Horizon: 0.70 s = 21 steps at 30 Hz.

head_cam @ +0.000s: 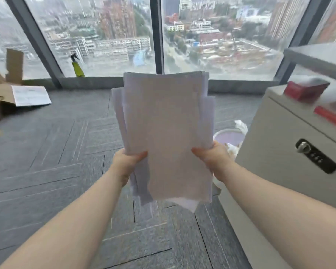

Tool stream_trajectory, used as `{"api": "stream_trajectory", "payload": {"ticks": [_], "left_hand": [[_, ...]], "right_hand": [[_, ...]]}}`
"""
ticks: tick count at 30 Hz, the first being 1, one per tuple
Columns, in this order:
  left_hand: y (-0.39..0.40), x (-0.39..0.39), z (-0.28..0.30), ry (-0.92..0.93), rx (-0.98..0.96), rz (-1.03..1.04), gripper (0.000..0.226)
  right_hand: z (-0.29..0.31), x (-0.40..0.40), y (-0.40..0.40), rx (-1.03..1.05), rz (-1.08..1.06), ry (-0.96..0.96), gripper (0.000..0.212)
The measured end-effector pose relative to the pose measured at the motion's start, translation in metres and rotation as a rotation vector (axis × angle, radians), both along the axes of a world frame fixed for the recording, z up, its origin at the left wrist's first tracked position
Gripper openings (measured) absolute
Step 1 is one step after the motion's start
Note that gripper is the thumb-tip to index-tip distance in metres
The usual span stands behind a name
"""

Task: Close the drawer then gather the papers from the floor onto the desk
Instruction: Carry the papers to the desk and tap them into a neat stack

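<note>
Both hands (128,162) gripping papers (167,133), thumbs front

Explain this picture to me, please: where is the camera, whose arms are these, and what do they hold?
The camera sits on a person's head and looks forward and down, so the two bare arms are that person's own. The left hand and the right hand together hold a loose stack of papers above the grey carpet. At the right stands a pale cabinet with a lock. Behind the papers are a bin and big windows. Cardboard boxes lie at the left.
</note>
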<state>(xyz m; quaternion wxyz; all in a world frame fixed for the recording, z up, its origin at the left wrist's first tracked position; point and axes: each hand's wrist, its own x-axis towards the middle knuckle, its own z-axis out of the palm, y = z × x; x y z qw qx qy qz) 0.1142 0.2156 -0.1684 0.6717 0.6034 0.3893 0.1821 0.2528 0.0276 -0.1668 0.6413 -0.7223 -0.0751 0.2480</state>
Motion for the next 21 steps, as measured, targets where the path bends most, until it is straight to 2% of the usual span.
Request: {"api": "stream_trajectory", "payload": {"ticks": [3,6,9,12,15,18,21], "left_hand": [[-0.005,-0.003,0.073,-0.094,0.044,-0.008,0.015],[-0.022,-0.009,0.147,-0.199,0.085,-0.014,0.029],[-0.053,-0.012,0.219,-0.340,0.112,-0.042,0.033],[-0.099,-0.013,0.278,-0.478,0.138,-0.069,0.035],[-0.153,-0.005,0.322,-0.581,0.129,-0.156,0.030],[-0.211,0.012,0.354,-0.647,0.098,-0.232,0.037],[-0.275,0.027,0.374,-0.681,0.089,-0.324,0.023]], "right_hand": [[0.080,-0.005,-0.007,0.010,0.003,-0.111,0.011],[0.161,-0.014,-0.026,0.064,-0.014,-0.232,0.016],[0.241,-0.026,-0.060,0.113,-0.034,-0.347,0.014],[0.308,-0.038,-0.109,0.154,-0.108,-0.444,0.042],[0.355,-0.044,-0.171,0.187,-0.201,-0.530,0.037],[0.388,-0.047,-0.239,0.234,-0.313,-0.570,0.041],[0.407,-0.050,-0.311,0.239,-0.415,-0.613,0.035]]}}
